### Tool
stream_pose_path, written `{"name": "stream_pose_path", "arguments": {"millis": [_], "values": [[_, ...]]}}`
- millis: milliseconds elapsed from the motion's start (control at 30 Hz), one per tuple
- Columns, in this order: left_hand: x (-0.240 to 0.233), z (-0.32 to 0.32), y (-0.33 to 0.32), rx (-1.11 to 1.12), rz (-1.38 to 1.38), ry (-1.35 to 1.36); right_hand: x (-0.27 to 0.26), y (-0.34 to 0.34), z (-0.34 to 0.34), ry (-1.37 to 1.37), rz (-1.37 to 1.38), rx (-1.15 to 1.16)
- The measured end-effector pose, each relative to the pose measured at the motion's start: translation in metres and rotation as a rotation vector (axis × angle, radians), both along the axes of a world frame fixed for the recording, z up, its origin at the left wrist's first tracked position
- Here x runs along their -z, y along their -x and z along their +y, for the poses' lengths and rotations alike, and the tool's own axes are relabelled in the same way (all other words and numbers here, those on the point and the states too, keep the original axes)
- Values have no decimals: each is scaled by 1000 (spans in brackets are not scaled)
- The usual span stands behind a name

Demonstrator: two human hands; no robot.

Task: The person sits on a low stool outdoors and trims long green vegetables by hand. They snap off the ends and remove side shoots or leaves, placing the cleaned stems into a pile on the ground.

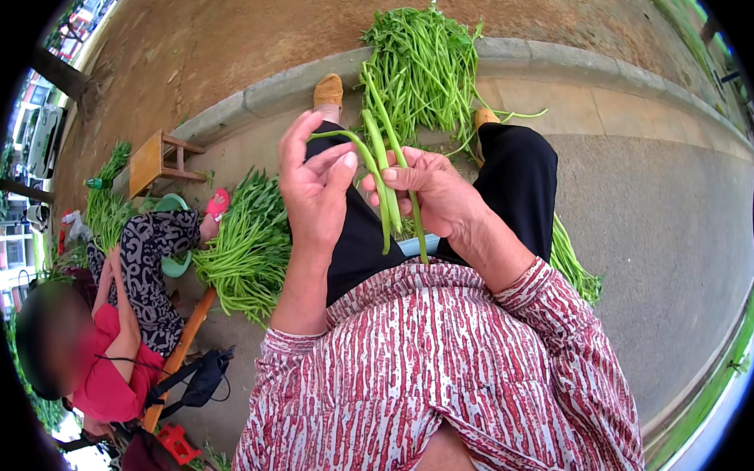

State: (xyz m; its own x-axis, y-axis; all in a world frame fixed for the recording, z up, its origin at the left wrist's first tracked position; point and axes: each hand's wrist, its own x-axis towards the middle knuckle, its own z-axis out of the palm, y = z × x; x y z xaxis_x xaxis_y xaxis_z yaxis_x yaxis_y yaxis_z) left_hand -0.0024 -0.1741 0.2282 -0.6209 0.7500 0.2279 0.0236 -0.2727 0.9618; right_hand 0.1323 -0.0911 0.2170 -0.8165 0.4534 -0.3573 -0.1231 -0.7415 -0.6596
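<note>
Pinched between the thumb and fingers of my right hand [434,183] are a few long green vegetable stems [377,145], held above my lap. One of them curves over to the left, and its far end meets the index finger of my left hand [319,181]. The left thumb and fingers are spread apart; I see no firm grip there. On the ground beyond my hands, between my feet, lies a large heap of leafy green stems [424,72]. Part of a light blue object [420,245] shows between my thighs, mostly hidden.
More greens lie in a pile at left [246,246] and beside my right leg [574,266]. A person in red [117,363] sits on a wooden bench [181,348] near a green basin [175,265]. A wooden stool [156,162] stands by the concrete kerb [272,93].
</note>
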Motion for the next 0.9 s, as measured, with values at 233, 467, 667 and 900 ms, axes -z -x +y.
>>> {"name": "stream_pose_path", "arguments": {"millis": [233,467,667,900], "values": [[27,-34,-14,396,-469,361,10,-4,8,26,-6,68],[34,-35,-17,526,-468,391,11,-8,8,-35,-83,104],[34,-38,-20,406,-557,370,17,-13,9,-46,-145,97],[34,-38,-13,227,-618,241,8,-21,8,-128,67,1]]}}
